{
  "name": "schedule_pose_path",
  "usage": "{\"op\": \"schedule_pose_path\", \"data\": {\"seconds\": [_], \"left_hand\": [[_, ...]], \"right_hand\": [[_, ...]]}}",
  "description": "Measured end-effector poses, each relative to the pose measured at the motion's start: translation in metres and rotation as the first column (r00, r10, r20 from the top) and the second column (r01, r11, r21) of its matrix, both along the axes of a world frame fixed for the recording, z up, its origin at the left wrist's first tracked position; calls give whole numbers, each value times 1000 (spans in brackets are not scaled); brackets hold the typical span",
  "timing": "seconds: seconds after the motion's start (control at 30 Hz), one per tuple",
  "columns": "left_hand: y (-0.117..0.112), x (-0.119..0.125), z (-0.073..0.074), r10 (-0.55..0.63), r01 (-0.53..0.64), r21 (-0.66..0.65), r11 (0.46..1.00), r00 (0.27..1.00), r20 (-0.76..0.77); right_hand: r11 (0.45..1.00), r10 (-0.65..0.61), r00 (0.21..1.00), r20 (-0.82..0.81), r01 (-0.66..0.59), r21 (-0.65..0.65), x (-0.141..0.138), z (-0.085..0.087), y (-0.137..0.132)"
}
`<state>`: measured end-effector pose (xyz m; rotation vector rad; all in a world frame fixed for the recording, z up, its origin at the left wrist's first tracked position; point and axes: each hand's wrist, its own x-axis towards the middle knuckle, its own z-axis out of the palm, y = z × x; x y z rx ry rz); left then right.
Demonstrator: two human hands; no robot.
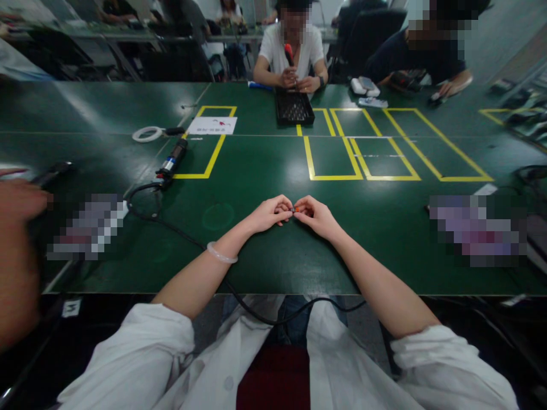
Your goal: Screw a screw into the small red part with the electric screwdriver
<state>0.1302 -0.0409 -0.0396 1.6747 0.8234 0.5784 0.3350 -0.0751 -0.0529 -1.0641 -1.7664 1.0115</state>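
My left hand (270,213) and my right hand (316,216) rest side by side on the green table (265,182), fingertips meeting. Between the pinched fingers of both sits a tiny orange-red part (293,209), too small to name. A pale bangle (221,254) circles my left wrist. Both sleeves are white and rolled to the elbow.
A black cable (171,225) runs from a dark cylindrical tool (173,159) past my left arm. A black tray (294,108) lies before a seated person opposite. Yellow tape rectangles (356,156) mark the table. A white ring (147,134) and paper card (212,125) lie at left. Another person's arm (17,250) intrudes at far left.
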Motion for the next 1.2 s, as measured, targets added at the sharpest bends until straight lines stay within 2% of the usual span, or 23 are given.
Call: {"op": "schedule_pose_path", "data": {"seconds": [0.2, 0.7, 0.77, 0.83, 0.9, 0.97, 1.0, 1.03, 1.1, 1.13, 1.2], "left_hand": [[0, 1, 0, -1, 1, -8, 1000, 1000, -16], [-1, -2, 8, 3, -4, -22, 1000, 999, -54], [4, -9, 13, 41, -39, 30, 999, 997, -69], [15, -23, 19, 110, -96, 142, 985, 990, -92], [33, -46, 27, 222, -171, 303, 938, 964, -144], [54, -79, 35, 379, -221, 485, 846, 889, -257], [65, -99, 39, 469, -213, 578, 788, 816, -339], [75, -122, 42, 572, -209, 649, 732, 706, -418], [93, -170, 46, 744, -234, 735, 636, 436, -506], [101, -195, 47, 766, -232, 736, 636, 312, -563], [112, -239, 49, 727, -264, 686, 678, 100, -679]], "right_hand": [[993, -57, 986, 155, 40, 114, 1, 4, 0], [994, -64, 987, 148, 50, 99, 2, 6, -1], [994, -83, 988, 134, 72, 84, 2, 6, -1], [994, -94, 989, 118, 87, 66, 2, 7, -1], [995, -92, 989, 113, 86, 52, 1, 8, -2], [996, -84, 991, 100, 80, 44, 0, 9, -2], [996, -79, 992, 94, 76, 40, 0, 9, -3], [997, -76, 993, 87, 73, 35, 0, 9, -3], [997, -71, 994, 78, 69, 26, -1, 9, -3], [998, -68, 995, 75, 67, 22, -1, 9, -4], [998, -61, 996, 67, 60, 16, -2, 9, -3]]}}
